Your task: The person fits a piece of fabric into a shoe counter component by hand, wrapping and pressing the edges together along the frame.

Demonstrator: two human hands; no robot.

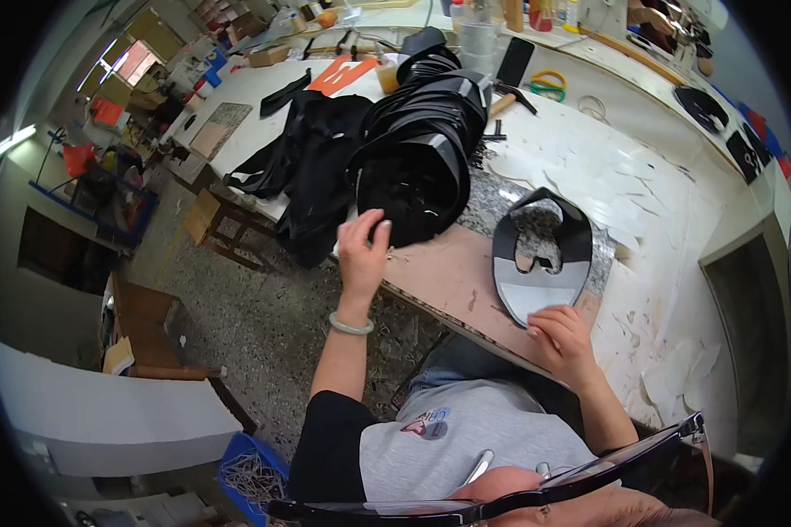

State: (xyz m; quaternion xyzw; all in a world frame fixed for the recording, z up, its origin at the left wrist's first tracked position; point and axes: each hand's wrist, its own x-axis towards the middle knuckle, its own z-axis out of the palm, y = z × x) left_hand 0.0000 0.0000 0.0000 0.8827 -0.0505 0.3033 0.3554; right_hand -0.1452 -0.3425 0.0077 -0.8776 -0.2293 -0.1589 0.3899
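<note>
On the near right of the table lies a curved, mask-shaped piece [549, 290], black at its top and sides and pale grey at its near end, with a large cutout. My right hand [567, 347] is at its near rim, fingertips bent together and pinching the edge. To the left, a long row of nested black curved pieces [413, 162] lies on its side, its hollow end facing me. My left hand [365, 255] is at the near left rim of that row, thumb and fingers apart and nothing seen between them. Whether it touches the rim I cannot tell.
Black fabric [325, 158] hangs over the table's left edge. Beyond the row stand a clear container [477, 48] and a dark phone [516, 61]. A hammer [510, 101] and green-handled scissors [547, 83] lie nearby. A wooden stool [228, 228] stands left; scraps litter the right side.
</note>
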